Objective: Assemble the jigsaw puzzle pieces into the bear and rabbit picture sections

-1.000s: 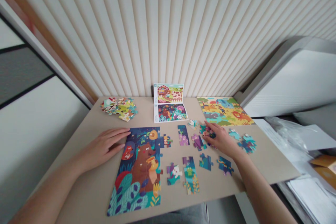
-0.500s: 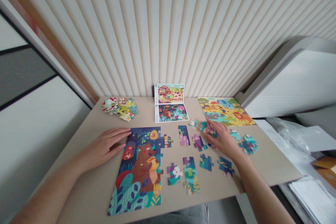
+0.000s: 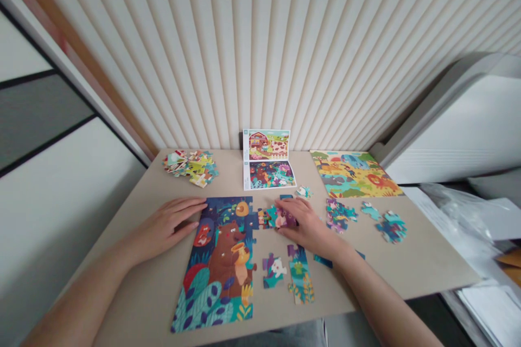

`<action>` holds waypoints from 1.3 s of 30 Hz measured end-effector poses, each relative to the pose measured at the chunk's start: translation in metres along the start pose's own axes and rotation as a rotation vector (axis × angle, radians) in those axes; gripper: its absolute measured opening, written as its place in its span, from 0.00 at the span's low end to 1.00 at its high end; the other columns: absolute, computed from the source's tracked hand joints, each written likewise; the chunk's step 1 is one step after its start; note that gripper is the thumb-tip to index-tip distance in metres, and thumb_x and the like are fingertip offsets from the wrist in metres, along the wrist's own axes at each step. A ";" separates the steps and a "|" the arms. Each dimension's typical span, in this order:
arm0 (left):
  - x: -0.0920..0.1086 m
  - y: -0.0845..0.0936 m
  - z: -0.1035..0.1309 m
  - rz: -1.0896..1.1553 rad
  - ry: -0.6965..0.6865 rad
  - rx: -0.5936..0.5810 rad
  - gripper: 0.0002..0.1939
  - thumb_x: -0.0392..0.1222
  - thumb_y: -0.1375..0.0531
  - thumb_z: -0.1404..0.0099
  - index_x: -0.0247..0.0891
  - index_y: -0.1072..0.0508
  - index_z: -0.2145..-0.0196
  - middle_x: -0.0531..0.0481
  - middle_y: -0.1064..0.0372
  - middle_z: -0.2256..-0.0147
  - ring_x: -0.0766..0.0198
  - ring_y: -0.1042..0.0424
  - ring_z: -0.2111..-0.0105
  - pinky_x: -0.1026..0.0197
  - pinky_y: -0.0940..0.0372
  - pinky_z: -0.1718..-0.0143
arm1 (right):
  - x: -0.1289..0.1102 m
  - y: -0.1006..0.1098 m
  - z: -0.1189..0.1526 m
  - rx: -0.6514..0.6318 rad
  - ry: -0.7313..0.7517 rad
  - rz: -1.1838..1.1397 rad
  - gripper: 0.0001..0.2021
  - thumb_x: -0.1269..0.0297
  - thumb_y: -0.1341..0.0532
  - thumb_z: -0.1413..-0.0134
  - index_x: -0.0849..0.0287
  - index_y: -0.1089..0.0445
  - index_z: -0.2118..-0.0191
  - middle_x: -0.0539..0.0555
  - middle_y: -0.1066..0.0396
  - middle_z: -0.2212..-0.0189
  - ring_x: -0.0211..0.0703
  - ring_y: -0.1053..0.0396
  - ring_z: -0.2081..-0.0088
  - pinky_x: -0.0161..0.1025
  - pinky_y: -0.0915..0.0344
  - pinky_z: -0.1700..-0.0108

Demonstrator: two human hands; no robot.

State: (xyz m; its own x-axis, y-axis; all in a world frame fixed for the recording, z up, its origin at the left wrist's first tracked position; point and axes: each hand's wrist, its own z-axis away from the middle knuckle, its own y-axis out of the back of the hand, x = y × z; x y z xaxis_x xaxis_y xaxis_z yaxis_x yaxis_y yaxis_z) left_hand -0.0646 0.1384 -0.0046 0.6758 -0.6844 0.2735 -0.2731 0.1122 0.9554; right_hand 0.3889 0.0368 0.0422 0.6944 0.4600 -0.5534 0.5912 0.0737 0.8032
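Note:
A partly joined jigsaw puzzle (image 3: 222, 260) with a brown bear lies on the table. My left hand (image 3: 166, 225) rests at its upper left edge, fingers stretched out and holding nothing. My right hand (image 3: 305, 225) pinches a teal and pink puzzle piece (image 3: 277, 217), close to the small piece that juts from the puzzle's right side. The palm and fingers partly cover purple pieces beneath them. Below lie a loose piece with a white animal (image 3: 274, 268) and a joined strip with a green frog (image 3: 300, 274).
An open picture leaflet (image 3: 269, 160) stands against the pleated wall. Mixed puzzle pieces (image 3: 193, 165) are heaped at the back left. A finished safari puzzle (image 3: 356, 173) lies back right. More pieces (image 3: 341, 215) and a small pile (image 3: 391, 226) sit on the right.
My right hand has moved left from the cluster of pieces on the right, bringing a piece toward the bear puzzle. My left hand stays at the puzzle's edge. The view has shifted slightly.

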 end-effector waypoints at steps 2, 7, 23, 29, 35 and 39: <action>0.003 0.001 0.000 0.000 0.003 0.001 0.28 0.59 0.43 0.23 0.52 0.32 0.30 0.50 0.35 0.30 0.52 0.33 0.32 0.50 0.40 0.29 | 0.001 -0.004 -0.002 -0.017 -0.009 -0.005 0.35 0.62 0.31 0.35 0.47 0.41 0.26 0.58 0.29 0.35 0.55 0.34 0.32 0.61 0.49 0.26; 0.006 0.003 -0.001 -0.003 -0.006 0.010 0.28 0.59 0.44 0.23 0.52 0.31 0.31 0.50 0.34 0.31 0.51 0.32 0.33 0.49 0.38 0.30 | 0.003 -0.003 -0.001 -0.022 -0.022 -0.006 0.35 0.61 0.31 0.34 0.46 0.41 0.26 0.58 0.29 0.35 0.55 0.35 0.32 0.60 0.46 0.27; -0.010 -0.007 0.002 -0.009 -0.018 0.035 0.30 0.63 0.42 0.26 0.56 0.31 0.31 0.54 0.34 0.31 0.53 0.32 0.32 0.53 0.41 0.29 | 0.046 0.055 0.048 0.218 -0.306 0.252 0.27 0.50 0.36 0.31 0.49 0.33 0.31 0.61 0.25 0.39 0.61 0.29 0.37 0.61 0.34 0.35; -0.020 -0.013 0.004 -0.039 -0.035 0.026 0.30 0.61 0.41 0.25 0.56 0.33 0.30 0.54 0.36 0.29 0.54 0.34 0.31 0.52 0.43 0.28 | 0.067 0.066 0.059 0.107 -0.289 0.266 0.25 0.50 0.37 0.30 0.48 0.32 0.32 0.59 0.30 0.34 0.59 0.32 0.33 0.61 0.36 0.32; -0.020 -0.012 0.003 -0.032 -0.044 0.034 0.30 0.62 0.40 0.26 0.57 0.33 0.30 0.56 0.35 0.30 0.54 0.32 0.32 0.54 0.41 0.28 | 0.082 0.072 0.100 0.079 -0.252 0.383 0.16 0.52 0.40 0.28 0.45 0.23 0.41 0.57 0.24 0.39 0.58 0.27 0.38 0.60 0.31 0.36; -0.019 -0.012 0.002 -0.029 -0.048 0.044 0.29 0.61 0.41 0.25 0.57 0.32 0.31 0.55 0.35 0.30 0.55 0.33 0.32 0.54 0.42 0.28 | 0.089 0.081 0.123 0.075 -0.294 0.451 0.15 0.56 0.42 0.27 0.46 0.21 0.44 0.57 0.22 0.43 0.55 0.24 0.43 0.58 0.29 0.39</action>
State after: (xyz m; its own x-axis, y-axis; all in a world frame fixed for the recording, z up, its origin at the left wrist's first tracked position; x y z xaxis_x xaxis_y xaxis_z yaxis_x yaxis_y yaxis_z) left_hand -0.0758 0.1482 -0.0216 0.6509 -0.7206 0.2388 -0.2838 0.0608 0.9570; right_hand 0.5489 -0.0248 0.0304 0.9651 0.1641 -0.2040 0.2277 -0.1420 0.9633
